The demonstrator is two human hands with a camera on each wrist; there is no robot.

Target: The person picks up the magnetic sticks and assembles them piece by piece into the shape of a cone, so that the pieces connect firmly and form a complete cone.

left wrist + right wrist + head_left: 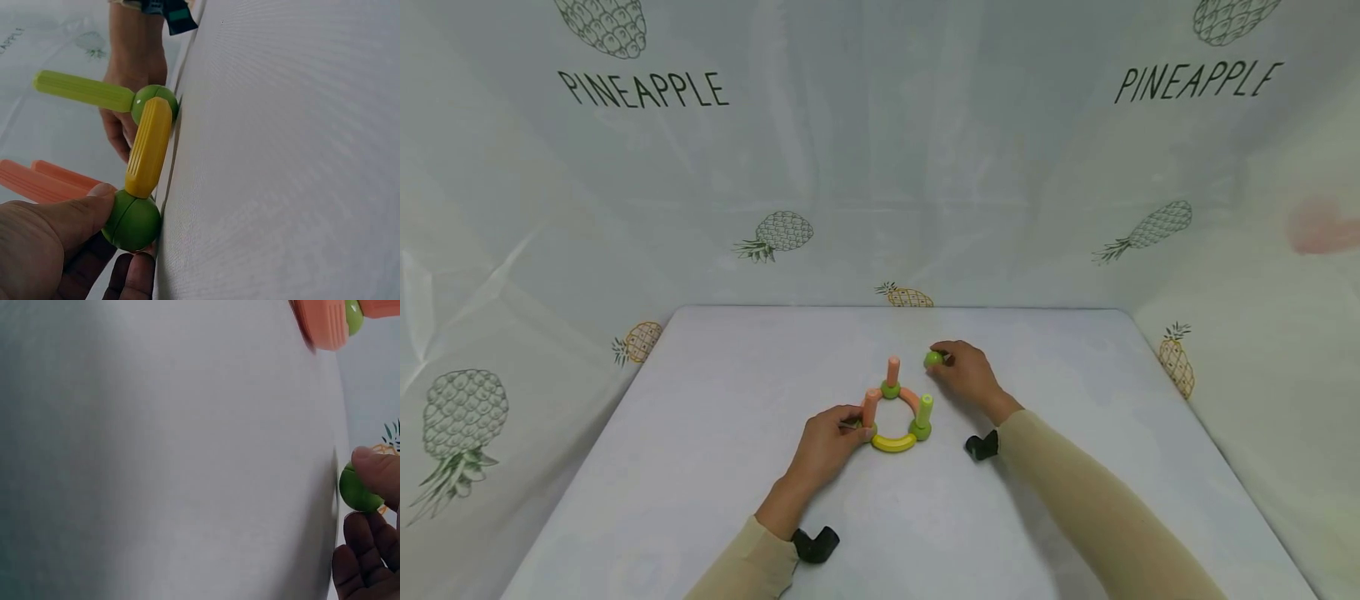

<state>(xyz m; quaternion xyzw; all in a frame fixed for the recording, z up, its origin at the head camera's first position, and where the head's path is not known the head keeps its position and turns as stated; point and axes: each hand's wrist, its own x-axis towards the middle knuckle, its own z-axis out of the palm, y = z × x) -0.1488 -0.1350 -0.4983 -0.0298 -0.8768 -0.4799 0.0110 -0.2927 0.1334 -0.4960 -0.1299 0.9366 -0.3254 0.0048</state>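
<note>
A ring of toy building pieces stands on the table: green balls joined by curved rods, one of them yellow (893, 444), with orange and light green straight rods (924, 412) rising from the balls. My left hand (829, 442) grips the ring's left green ball (132, 224), thumb on its top and fingers curled underneath. Beyond the ring, my right hand (967, 375) pinches a separate green ball (359, 489) between thumb and fingers, close over the table. In the right wrist view an orange rod (322, 324) of the ring shows at the top.
The white table (715, 375) has a white sheet (880, 150) printed with pineapples behind it and at its sides. Black wrist-camera mounts (816, 545) hang from both wrists. The sleeves are beige.
</note>
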